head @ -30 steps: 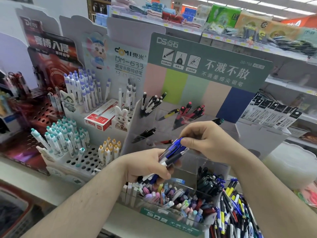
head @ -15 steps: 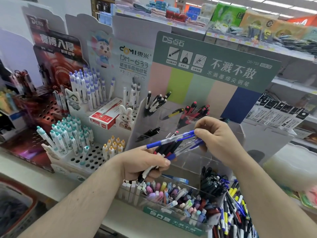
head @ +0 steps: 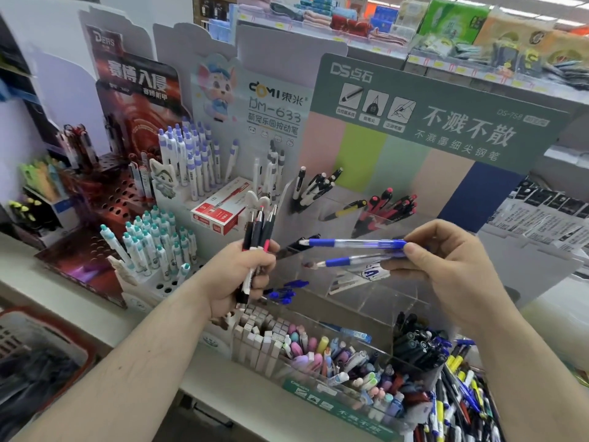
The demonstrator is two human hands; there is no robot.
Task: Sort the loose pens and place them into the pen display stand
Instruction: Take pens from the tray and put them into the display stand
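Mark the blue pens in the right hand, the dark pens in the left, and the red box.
blue pens (head: 353, 243), head view, upper pen's barrel
dark pens (head: 258, 229), head view, middle pen's barrel
red box (head: 223, 209), head view, top face

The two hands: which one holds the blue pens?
The right hand pinches two clear blue pens, lying sideways. The left hand grips upright dark pens instead.

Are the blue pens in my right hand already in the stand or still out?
Out: the right hand pinches both blue pens level above the clear stand.
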